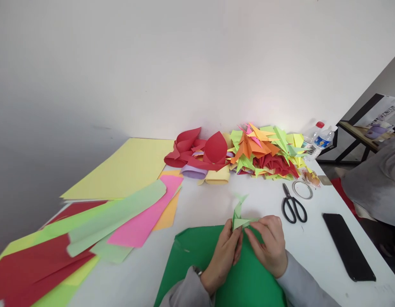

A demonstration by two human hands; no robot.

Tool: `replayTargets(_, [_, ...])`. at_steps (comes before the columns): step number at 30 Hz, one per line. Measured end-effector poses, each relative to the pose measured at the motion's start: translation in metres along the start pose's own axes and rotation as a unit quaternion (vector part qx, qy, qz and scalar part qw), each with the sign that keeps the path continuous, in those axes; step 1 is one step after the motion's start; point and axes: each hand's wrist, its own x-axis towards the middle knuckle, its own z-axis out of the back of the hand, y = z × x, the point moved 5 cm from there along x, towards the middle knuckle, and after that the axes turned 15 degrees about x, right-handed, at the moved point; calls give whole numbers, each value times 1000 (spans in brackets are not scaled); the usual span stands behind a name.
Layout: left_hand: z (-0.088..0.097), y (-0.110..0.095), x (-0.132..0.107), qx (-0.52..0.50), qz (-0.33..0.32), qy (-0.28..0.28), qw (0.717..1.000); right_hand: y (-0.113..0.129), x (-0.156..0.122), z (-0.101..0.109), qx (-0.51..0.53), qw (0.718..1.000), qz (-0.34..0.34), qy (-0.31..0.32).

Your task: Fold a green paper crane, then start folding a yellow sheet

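A pale green origami crane (pixel 239 216), folded from paper, is held up between my two hands above a dark green sheet (pixel 197 247). My left hand (pixel 223 253) is closed on its lower left part, thumb and fingers pressed together. The thumb and fingertips of my right hand (pixel 269 243) pinch the point on its right side. One narrow tip of the paper sticks up and away from me. The fold beneath my fingers is hidden.
Folded paper pieces (pixel 258 149) in several colours pile against the wall, beside curled red paper (pixel 216 151). Scissors (pixel 293 207), a tape roll (pixel 302 189) and a black phone (pixel 347 245) lie at right, with plastic bottles (pixel 323 138) behind. Coloured sheets (pixel 120 217) spread left; a person (pixel 373 183) sits far right.
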Motion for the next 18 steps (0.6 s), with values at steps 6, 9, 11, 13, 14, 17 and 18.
replayTargets(6, [-4, -3, -2, 4, 18, 2, 1000, -2, -3, -3, -6, 1000, 2, -7])
replayTargets(9, [-4, -2, -3, -3, 37, 7, 999, -2, -4, -1, -6, 1000, -3, -20])
replayTargets(11, [-5, -1, -3, -5, 45, 8, 999, -2, -4, -1, -7, 1000, -6, -24])
replayTargets(13, [-5, -1, -4, -3, 45, 7, 999, -3, -4, 0, -8, 1000, -8, -25])
replayTargets(14, [-5, -1, -4, -3, 44, 7, 999, -3, -4, 0, -8, 1000, -7, -27])
replayTargets(17, [-6, -1, -5, -1, 43, 7, 999, -2, -5, 1, -12, 999, -1, -37])
replayTargets(18, [-6, -1, -5, 1, 43, 5, 999, -2, -5, 1, -14, 999, 0, -39])
